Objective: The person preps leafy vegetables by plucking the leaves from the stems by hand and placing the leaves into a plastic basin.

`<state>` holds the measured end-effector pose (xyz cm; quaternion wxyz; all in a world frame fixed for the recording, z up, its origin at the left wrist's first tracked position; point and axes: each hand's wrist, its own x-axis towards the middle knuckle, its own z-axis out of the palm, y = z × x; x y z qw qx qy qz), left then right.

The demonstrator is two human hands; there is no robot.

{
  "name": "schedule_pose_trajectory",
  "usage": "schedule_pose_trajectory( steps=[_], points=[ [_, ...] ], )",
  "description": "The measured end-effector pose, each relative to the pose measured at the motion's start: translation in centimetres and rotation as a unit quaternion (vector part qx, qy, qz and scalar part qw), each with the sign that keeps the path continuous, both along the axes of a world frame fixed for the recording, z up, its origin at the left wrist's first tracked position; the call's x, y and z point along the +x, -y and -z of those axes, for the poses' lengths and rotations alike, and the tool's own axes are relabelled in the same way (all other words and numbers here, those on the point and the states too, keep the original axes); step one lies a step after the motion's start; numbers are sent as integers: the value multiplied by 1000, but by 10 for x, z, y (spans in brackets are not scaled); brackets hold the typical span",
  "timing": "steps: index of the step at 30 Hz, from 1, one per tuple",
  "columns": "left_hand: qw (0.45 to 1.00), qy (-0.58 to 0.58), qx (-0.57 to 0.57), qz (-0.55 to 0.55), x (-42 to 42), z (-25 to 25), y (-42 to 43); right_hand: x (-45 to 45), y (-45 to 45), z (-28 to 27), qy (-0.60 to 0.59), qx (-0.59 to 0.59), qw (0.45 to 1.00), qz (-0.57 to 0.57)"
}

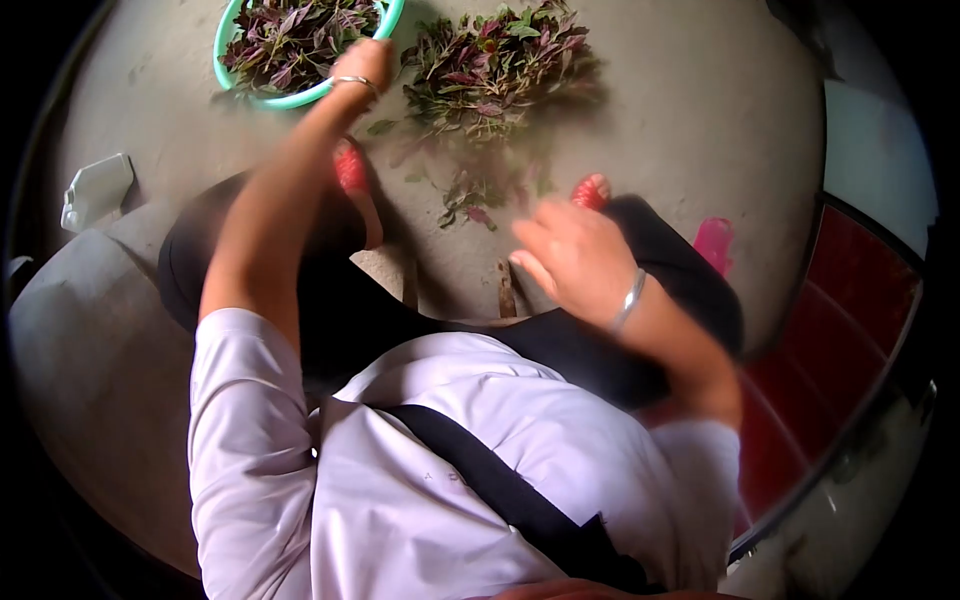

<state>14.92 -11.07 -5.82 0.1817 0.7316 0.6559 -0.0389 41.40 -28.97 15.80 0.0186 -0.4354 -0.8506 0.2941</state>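
My left hand [366, 65], with a bangle at the wrist, is at the right rim of a mint-green basin [292, 100]. Its fingers are smeared by motion and mostly turned from view, so any held thing is hidden. Purple-green leafy stems [290, 45] fill the basin. My right hand [580, 255], also blurred, hovers over my knee with thumb and fingers apart; I make out nothing in it. Beyond it lies a loose pile of the same leafy greens [500, 70] on the floor. A few small leaves [470, 200] are scattered nearer to me, partly blurred.
My feet in red sandals [350, 168] stand on the concrete floor [680, 120] either side of the loose leaves. A pink object [714, 245] lies right of my knee. Red panels [850, 290] stand at the right, and a pale plastic piece [98, 192] is at the left.
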Motion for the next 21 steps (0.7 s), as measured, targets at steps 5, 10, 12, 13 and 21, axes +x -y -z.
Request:
schedule_pose_trajectory(
  steps=[5, 10, 12, 13, 21],
  points=[
    [982, 8, -168, 81, 66, 29, 41, 1, -8, -1, 0, -42, 999, 16],
    [982, 41, -106, 150, 64, 129, 72, 5, -17, -2, 23, -76, 996, 33],
    [978, 27, -145, 145, 65, 141, 72, 7, -18, 2, 17, -73, 996, 40],
    [967, -1, -223, 125, 73, 93, 65, 8, -19, 3, 23, -74, 996, 37],
    [975, 179, -34, 127, 46, 145, 65, 13, -23, 2, 0, -26, 998, 59]
  ],
)
